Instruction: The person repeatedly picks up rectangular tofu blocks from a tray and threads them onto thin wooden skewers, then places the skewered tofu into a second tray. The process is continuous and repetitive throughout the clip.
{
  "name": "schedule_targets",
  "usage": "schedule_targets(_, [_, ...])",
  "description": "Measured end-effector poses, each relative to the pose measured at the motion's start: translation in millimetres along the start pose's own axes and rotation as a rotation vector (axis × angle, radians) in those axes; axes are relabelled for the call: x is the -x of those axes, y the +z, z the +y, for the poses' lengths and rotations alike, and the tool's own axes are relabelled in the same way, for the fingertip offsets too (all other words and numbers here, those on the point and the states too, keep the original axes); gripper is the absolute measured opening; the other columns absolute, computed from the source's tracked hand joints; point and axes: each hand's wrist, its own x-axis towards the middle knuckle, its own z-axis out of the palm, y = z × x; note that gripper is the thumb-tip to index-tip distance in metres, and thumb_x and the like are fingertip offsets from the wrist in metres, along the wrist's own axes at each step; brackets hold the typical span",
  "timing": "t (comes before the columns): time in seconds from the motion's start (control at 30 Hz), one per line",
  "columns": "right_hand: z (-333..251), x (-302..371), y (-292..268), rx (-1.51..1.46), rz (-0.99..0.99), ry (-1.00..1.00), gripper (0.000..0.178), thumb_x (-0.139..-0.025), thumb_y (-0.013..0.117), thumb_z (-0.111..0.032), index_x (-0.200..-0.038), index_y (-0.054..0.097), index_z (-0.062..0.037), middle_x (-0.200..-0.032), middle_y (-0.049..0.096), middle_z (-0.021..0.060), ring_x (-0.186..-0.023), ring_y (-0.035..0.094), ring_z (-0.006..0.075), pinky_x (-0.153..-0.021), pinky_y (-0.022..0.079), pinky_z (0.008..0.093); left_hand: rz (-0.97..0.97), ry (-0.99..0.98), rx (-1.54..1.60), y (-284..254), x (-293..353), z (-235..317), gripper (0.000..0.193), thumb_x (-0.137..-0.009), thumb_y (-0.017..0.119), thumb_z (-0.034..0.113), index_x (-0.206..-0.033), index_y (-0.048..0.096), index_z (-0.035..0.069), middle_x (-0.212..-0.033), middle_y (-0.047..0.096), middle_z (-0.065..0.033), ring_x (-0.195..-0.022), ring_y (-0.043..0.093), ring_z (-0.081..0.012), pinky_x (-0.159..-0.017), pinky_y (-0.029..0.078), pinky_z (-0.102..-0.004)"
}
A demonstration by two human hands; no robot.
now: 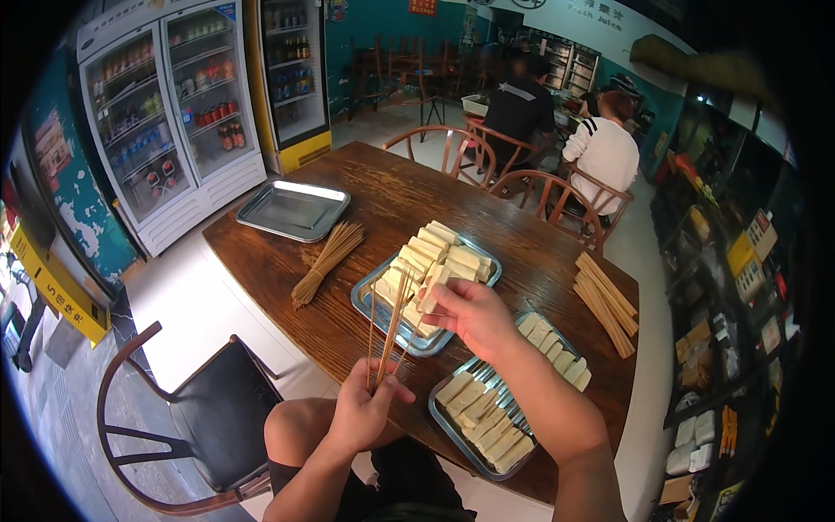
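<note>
Several thin bamboo skewers [391, 335] stand upright in my left hand [362, 404], its fingers closed round their lower ends. My right hand [478, 317] pinches a pale yellow tofu-like roll [432, 289] just right of the skewers' upper part; whether a skewer touches it I cannot tell. Beneath and beyond lies a pile of the same rolls [428, 248] on a metal tray [424, 351]. Under my right forearm, a second metal tray [445, 424] carries rows of rolls [487, 426], with skewers between them partly covered by the arm.
On the wooden table [391, 187], a loose skewer bundle [326, 263] lies left, near another metal tray [293, 211]. More sticks [605, 300] rest at the right edge. A black-seated chair [222, 409] stands at lower left. Two people sit beyond the far chairs [448, 148].
</note>
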Motion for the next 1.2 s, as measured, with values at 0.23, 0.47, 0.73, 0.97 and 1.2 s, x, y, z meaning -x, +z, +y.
schedule_targets(0.23, [0,9,11,0.044,0.012,-0.06,0.03,-0.097,0.067,-0.016,-0.118,0.063,0.0046,-0.114,0.067,0.012,-0.099,0.067,0.0183,-0.087,0.059,0.0315,-0.011,0.016,0.038,4,-2,5,0.018,-0.103,0.049,0.007,-0.119,0.047,0.0,-0.085,0.072,-0.0117,-0.083,0.066,-0.013,-0.08,0.049,-0.0246])
schedule_targets(0.47, [-4,15,12,0.053,0.012,-0.088,0.029,-0.096,0.067,-0.015,-0.117,0.064,0.0047,-0.113,0.068,0.0116,-0.098,0.067,0.0173,-0.085,0.059,0.0307,-0.041,0.034,0.088,10,-2,11,0.019,-0.103,0.047,0.005,-0.121,0.045,-0.001,-0.087,0.072,-0.0125,-0.083,0.066,-0.0126,-0.08,0.049,-0.0236])
schedule_targets(0.73, [-7,26,-1,0.069,0.02,-0.11,0.031,-0.1,0.064,-0.016,-0.123,0.061,0.0048,-0.118,0.067,0.0127,-0.105,0.066,0.0191,-0.089,0.059,0.0345,-0.061,0.019,0.081,27,-4,19,0.019,-0.104,0.046,0.006,-0.122,0.045,-0.001,-0.085,0.072,-0.0106,-0.069,0.056,-0.0059,-0.064,0.043,-0.0189])
schedule_targets(0.97, [-18,42,-25,-0.007,0.097,-0.148,0.03,-0.095,0.07,-0.017,-0.116,0.065,0.0037,-0.111,0.067,0.0088,-0.099,0.066,0.0168,-0.085,0.059,0.0312,-0.153,-0.041,0.135,47,-4,26,0.019,-0.104,0.047,0.009,-0.121,0.048,0.003,-0.082,0.071,-0.0128,-0.054,0.048,-0.0054,-0.051,0.038,-0.0182])
schedule_targets(1.2, [-52,105,-96,0.211,0.271,-0.176,0.041,-0.103,0.059,-0.029,-0.129,0.058,0.0028,-0.116,0.066,0.0127,-0.104,0.066,0.0204,-0.092,0.056,0.0352,-0.388,-0.169,-0.013,87,1,30,0.018,-0.104,0.048,0.013,-0.118,0.054,0.005,-0.069,0.064,-0.0085,-0.049,0.041,-0.0051,-0.048,0.032,-0.0186])
